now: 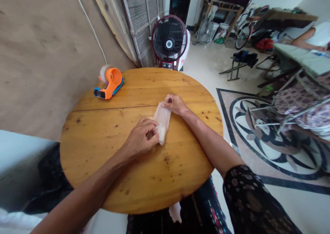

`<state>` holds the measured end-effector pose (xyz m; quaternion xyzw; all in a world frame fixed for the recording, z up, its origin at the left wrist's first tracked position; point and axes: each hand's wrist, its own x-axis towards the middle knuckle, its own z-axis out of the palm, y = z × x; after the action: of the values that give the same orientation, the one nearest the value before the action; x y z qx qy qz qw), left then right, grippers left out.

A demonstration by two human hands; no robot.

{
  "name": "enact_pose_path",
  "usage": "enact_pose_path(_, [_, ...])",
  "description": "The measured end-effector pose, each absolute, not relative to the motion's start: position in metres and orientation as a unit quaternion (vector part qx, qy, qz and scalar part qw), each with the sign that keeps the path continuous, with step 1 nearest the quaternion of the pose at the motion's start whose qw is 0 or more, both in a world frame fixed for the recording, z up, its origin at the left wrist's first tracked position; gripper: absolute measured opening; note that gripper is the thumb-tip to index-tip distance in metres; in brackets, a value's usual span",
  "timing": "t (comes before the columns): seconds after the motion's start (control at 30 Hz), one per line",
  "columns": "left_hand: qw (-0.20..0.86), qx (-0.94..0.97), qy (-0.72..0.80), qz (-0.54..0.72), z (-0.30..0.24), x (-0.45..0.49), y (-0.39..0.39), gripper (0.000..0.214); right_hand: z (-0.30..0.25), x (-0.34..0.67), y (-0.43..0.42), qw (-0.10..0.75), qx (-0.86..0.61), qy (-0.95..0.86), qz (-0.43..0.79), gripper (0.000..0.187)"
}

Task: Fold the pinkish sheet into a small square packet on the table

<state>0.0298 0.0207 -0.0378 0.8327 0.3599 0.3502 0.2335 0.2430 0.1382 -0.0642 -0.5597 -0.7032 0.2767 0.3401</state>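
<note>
A small clear plastic bag (162, 120) lies folded on the round wooden table (108, 124), near its middle. My left hand (141, 137) pinches the bag's near end with fingers curled. My right hand (175, 103) pinches the far end, fingers closed on the plastic. The bag is stretched flat between the two hands.
An orange tape dispenser (109, 82) with a blue base sits at the table's far left. A standing fan (169, 41) is behind the table by a lattice screen. Chairs, a bench and a bicycle fill the room to the right; a person's arm (306, 38) rests there.
</note>
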Motion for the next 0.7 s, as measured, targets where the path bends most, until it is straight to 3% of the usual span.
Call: enact_pose_path(0.7, [0.275, 0.828, 0.377, 0.311, -0.0306, 0.0343, 0.0199, 0.009, -0.0545, 0.2382, 0.1312, 0.287, -0.595, -0.718, 0.219, 0.017])
